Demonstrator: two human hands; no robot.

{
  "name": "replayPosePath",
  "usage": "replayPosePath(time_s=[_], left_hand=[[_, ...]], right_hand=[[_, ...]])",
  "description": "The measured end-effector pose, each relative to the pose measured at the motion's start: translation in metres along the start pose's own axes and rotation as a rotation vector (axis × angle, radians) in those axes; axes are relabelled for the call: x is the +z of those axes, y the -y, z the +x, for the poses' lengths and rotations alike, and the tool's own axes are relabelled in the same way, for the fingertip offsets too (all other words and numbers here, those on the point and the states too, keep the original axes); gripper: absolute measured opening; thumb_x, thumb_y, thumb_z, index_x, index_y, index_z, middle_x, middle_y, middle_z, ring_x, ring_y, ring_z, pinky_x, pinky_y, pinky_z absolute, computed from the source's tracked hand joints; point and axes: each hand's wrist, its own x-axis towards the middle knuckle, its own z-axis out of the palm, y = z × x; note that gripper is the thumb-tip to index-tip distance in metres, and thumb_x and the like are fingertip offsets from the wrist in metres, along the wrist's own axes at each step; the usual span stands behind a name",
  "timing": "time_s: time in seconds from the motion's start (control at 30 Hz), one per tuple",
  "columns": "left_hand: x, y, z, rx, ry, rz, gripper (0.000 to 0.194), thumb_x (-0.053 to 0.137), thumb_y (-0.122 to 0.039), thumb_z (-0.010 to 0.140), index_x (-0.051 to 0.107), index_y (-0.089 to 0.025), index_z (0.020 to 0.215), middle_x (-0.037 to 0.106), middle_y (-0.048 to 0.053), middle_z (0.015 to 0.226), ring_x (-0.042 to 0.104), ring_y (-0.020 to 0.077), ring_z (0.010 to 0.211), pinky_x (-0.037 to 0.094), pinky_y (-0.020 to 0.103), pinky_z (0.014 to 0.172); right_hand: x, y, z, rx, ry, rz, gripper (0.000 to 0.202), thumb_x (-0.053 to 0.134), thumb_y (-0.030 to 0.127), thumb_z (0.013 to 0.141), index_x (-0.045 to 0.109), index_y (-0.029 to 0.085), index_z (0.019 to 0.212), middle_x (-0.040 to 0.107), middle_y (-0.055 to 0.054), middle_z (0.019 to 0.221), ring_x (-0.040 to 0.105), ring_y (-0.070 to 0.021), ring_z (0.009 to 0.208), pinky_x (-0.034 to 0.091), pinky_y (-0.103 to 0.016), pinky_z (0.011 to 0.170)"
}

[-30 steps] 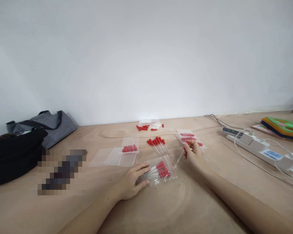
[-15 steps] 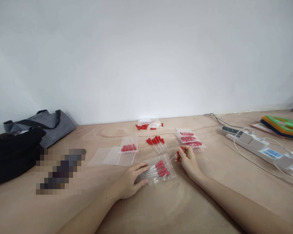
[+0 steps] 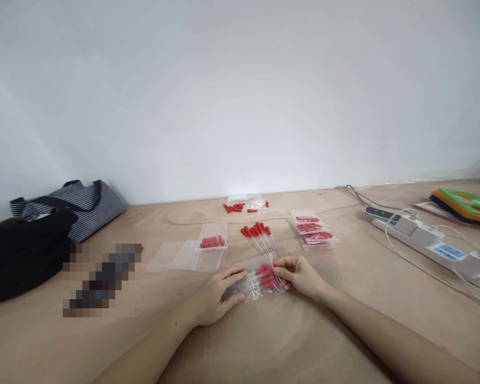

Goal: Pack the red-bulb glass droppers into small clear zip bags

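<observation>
A clear zip bag (image 3: 250, 293) with several red-bulbed glass droppers in it lies in front of me, its mouth to the right. My left hand (image 3: 220, 296) grips the bag's left end, fingers along the far side and thumb along the near side. At the mouth, my right hand (image 3: 300, 277) pinches the red bulb end of a dropper that lies partly inside the bag; its fingers hide part of the bulb. Just beyond the bag, several loose droppers (image 3: 260, 233) lie fanned out, red bulbs pointing away from me.
Filled bags (image 3: 314, 234) are stacked at the right. Flat bags (image 3: 176, 257) and a bag of droppers (image 3: 212, 242) lie left. Loose red bulbs (image 3: 234, 208) lie near the wall. A power strip (image 3: 436, 246) with cables stands right; a striped bag (image 3: 96, 208) and black bag (image 3: 24, 256) stand left.
My right hand has moved left to the bag's mouth, bringing the dropper into the bag. My left hand keeps its hold on the bag.
</observation>
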Motion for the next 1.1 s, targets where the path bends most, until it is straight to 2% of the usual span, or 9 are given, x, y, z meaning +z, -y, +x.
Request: replayPosePath(time_s=[0.2,0.33,0.43,0.57,0.63,0.77,0.87,0.93,1.1], left_hand=[[0.000,0.000,0.000,0.011,-0.023,-0.030,0.039,0.049,-0.029,0.081,0.046,-0.023,0.119,0.042,0.006,0.128,0.039,0.0230,0.116,0.033,0.041,0.096],[-0.002,-0.001,0.000,0.029,-0.013,-0.035,0.040,0.049,-0.029,0.081,0.045,-0.022,0.120,0.041,0.007,0.129,0.038,0.0230,0.117,0.032,0.041,0.096],[-0.002,-0.001,0.000,0.035,-0.024,-0.036,0.040,0.049,-0.029,0.081,0.045,-0.024,0.121,0.041,0.006,0.129,0.038,0.0229,0.116,0.032,0.041,0.096],[-0.001,0.000,-0.001,0.011,-0.018,-0.017,0.041,0.048,-0.029,0.081,0.043,-0.025,0.122,0.041,0.005,0.129,0.038,0.0229,0.117,0.032,0.041,0.096],[-0.001,0.001,-0.001,0.000,-0.005,-0.008,0.043,0.049,-0.031,0.081,0.042,-0.024,0.122,0.040,0.006,0.130,0.036,0.0233,0.118,0.032,0.042,0.096],[-0.001,0.000,-0.001,0.004,0.009,-0.004,0.046,0.050,-0.033,0.080,0.041,-0.023,0.123,0.039,0.007,0.131,0.035,0.0243,0.119,0.030,0.043,0.097],[-0.001,-0.001,-0.001,0.007,0.000,-0.005,0.047,0.052,-0.034,0.079,0.040,-0.025,0.124,0.039,0.006,0.130,0.035,0.0243,0.119,0.030,0.043,0.097],[-0.001,-0.001,-0.001,0.010,0.002,-0.006,0.048,0.052,-0.034,0.079,0.039,-0.025,0.124,0.039,0.006,0.131,0.035,0.0242,0.119,0.030,0.043,0.097],[0.000,0.002,-0.001,0.021,0.021,0.013,0.048,0.050,-0.032,0.080,0.037,-0.025,0.125,0.038,0.006,0.131,0.034,0.0243,0.120,0.031,0.043,0.097]], right_hand=[[-0.005,-0.001,0.004,0.037,0.092,-0.062,0.035,0.064,0.048,0.058,0.063,0.014,0.065,0.047,0.005,0.041,0.037,-0.0045,0.037,0.031,-0.018,0.037],[-0.002,-0.001,0.006,0.067,-0.014,-0.072,0.032,0.067,0.043,0.056,0.058,0.015,0.070,0.053,0.005,0.050,0.041,-0.0047,0.036,0.030,-0.016,0.034],[0.002,0.000,0.005,0.017,-0.061,-0.089,0.029,0.065,0.042,0.059,0.053,0.016,0.065,0.053,0.004,0.052,0.042,-0.0049,0.037,0.030,-0.016,0.034],[0.002,0.001,0.003,-0.014,0.046,-0.121,0.029,0.065,0.040,0.059,0.049,0.016,0.056,0.049,0.005,0.046,0.044,-0.0054,0.040,0.035,-0.017,0.039],[0.002,0.000,0.003,-0.002,0.058,-0.119,0.029,0.065,0.040,0.058,0.050,0.015,0.057,0.050,0.005,0.048,0.045,-0.0055,0.041,0.036,-0.017,0.040],[0.005,-0.006,0.006,0.009,-0.045,-0.115,0.027,0.063,0.041,0.060,0.053,0.016,0.063,0.056,0.002,0.056,0.048,-0.0082,0.043,0.037,-0.019,0.038],[0.005,-0.009,0.008,-0.062,-0.093,-0.201,0.025,0.060,0.040,0.063,0.055,0.016,0.061,0.057,0.001,0.057,0.048,-0.0090,0.044,0.036,-0.019,0.038],[0.005,-0.009,0.008,-0.114,-0.069,-0.255,0.026,0.060,0.040,0.064,0.055,0.016,0.057,0.054,0.001,0.053,0.046,-0.0083,0.043,0.035,-0.019,0.039],[-0.001,-0.001,0.007,-0.181,0.114,-0.344,0.032,0.056,0.038,0.068,0.053,0.015,0.047,0.046,0.003,0.045,0.040,-0.0068,0.043,0.032,-0.018,0.041]])
